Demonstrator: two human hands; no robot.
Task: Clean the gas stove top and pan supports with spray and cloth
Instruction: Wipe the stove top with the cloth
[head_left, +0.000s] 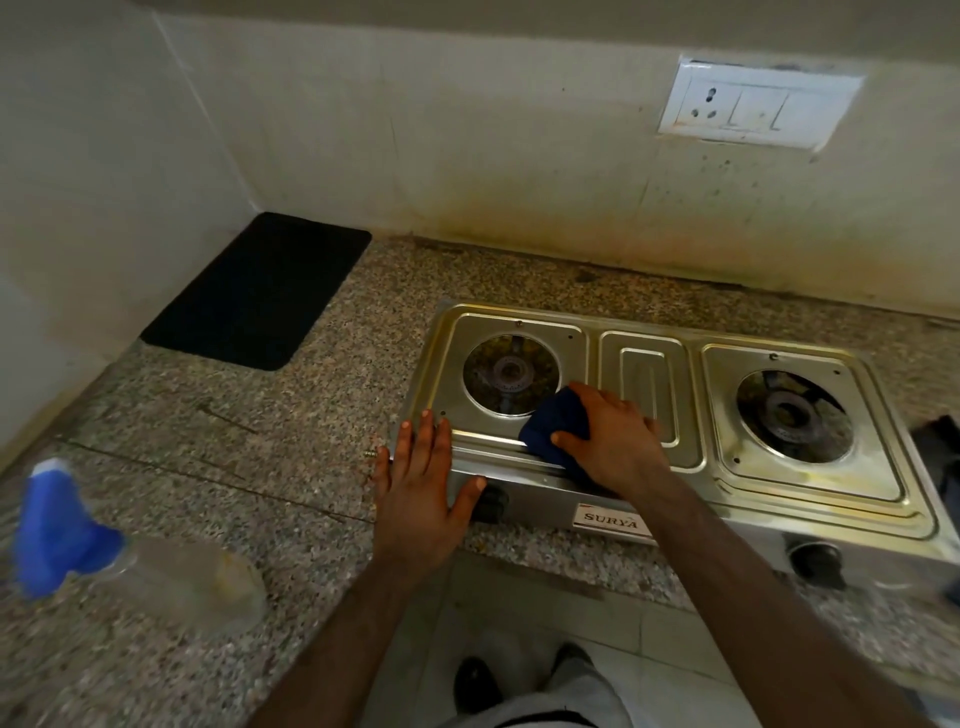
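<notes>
Nearest the camera, two bare forearms reached up from the bottom edge over a pale tiled floor, where a dark shoe showed. On the front panel of the steel stove a white label read "SURYA" in dark capitals; no other writing could be read. The left hand lay flat with straight, spread fingers on the stove's front left corner, its thumb just above a black knob. The right hand had its fingers curled round a dark blue cloth and pressed it onto the stove top at the front rim of the left burner opening. The right burner opening lay well apart to the right, with a second knob below it. Both openings stood without pan supports; a dark object at the right edge of the frame was too cut off to identify.

The stove sat on a speckled granite counter, its front close to the counter's front edge. A spray bottle with a blue head and clear body lay on its side on the counter, well to the left of the hands and blurred. A black mat lay in the back left corner, against the cream tiled wall, which was stained brown behind the stove. A white socket and switch plate hung on the wall above the right burner. Bare counter stretched between the mat, the bottle and the stove's left side.
</notes>
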